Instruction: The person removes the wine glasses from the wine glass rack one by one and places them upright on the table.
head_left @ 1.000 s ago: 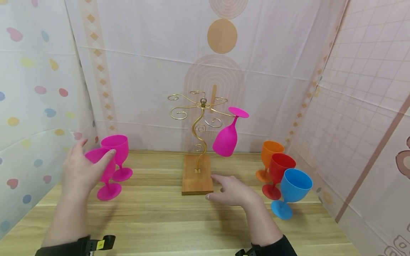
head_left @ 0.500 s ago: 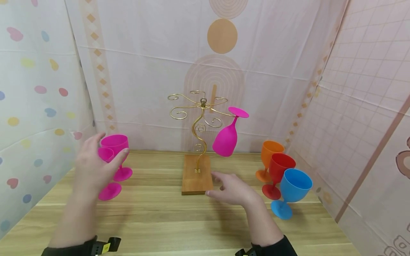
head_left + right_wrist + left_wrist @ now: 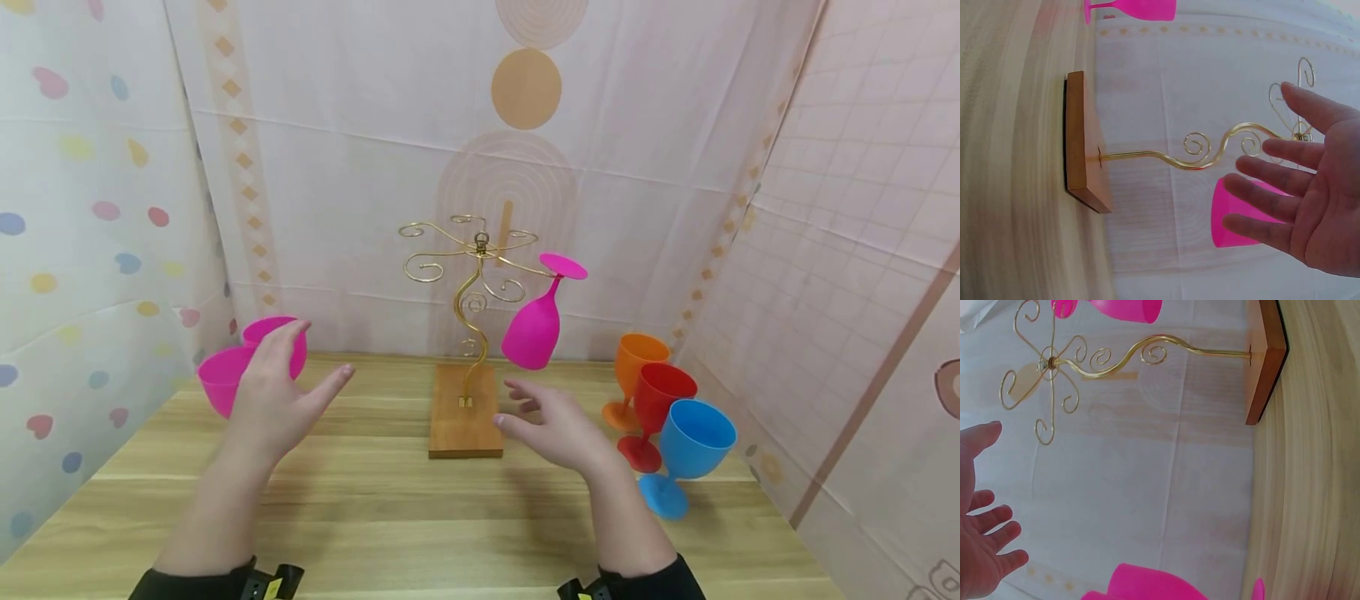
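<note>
My left hand (image 3: pixel 277 400), fingers spread and holding nothing, is in front of two upright pink goblets at the left. It covers part of the front goblet (image 3: pixel 221 379) and of the rear goblet (image 3: pixel 298 358) in the head view. At centre stands a gold wire rack (image 3: pixel 471 312) with curled arms on a wooden base (image 3: pixel 465 433). Another pink goblet (image 3: pixel 532 329) hangs upside down and tilted by its foot from the rack's right arm. My right hand (image 3: pixel 551 425) is beside the base, below the hanging goblet; the right wrist view shows its palm (image 3: pixel 1335 212) bare.
Orange (image 3: pixel 637 358), red (image 3: pixel 663 392) and blue (image 3: pixel 697 437) goblets stand upright in a row at the right. Everything rests on a wood-grain table (image 3: pixel 420 517). A patterned cloth (image 3: pixel 352 167) hangs behind, with more cloth at both sides.
My left hand has moved right, from the front pink goblet across the pair. My right hand's fingers have come away from the rack's base edge. The goblets stay where they were.
</note>
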{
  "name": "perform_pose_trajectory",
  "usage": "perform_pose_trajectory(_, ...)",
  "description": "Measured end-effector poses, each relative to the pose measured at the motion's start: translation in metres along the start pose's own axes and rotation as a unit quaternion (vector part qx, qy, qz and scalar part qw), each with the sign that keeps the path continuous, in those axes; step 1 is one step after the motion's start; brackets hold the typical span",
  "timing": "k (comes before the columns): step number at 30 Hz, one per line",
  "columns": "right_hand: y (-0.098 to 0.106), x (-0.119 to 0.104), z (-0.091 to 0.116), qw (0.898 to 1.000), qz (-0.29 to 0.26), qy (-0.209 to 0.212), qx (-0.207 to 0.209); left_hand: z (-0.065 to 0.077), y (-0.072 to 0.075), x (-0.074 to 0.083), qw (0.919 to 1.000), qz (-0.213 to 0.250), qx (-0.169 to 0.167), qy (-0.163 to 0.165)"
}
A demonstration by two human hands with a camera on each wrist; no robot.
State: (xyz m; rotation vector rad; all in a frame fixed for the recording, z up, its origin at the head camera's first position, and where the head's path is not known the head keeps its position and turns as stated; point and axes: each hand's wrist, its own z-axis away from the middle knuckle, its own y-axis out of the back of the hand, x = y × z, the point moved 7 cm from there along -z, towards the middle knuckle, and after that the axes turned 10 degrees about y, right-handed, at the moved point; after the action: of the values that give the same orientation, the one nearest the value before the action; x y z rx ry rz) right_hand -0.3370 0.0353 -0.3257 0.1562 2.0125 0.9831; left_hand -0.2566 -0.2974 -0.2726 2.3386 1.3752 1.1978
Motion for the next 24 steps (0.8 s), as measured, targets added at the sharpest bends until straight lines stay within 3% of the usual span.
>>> perform_pose_trajectory(8,0.029,-0.019,-0.003,0.994,0.007,0.074,0.075,0.004,-0.02,0.008,0.9995,0.004,-0.028,-0.011)
perform_pose_trajectory(17,0.058,-0.034,-0.008,0.976,0.061,0.148,0.15,0.008,-0.042,0.009,0.9936,0.055,-0.092,0.033)
perform_pose_trajectory(24,0.076,-0.044,-0.01,0.963,0.086,0.169,0.19,0.013,-0.056,0.011,0.992,0.058,-0.108,0.03)
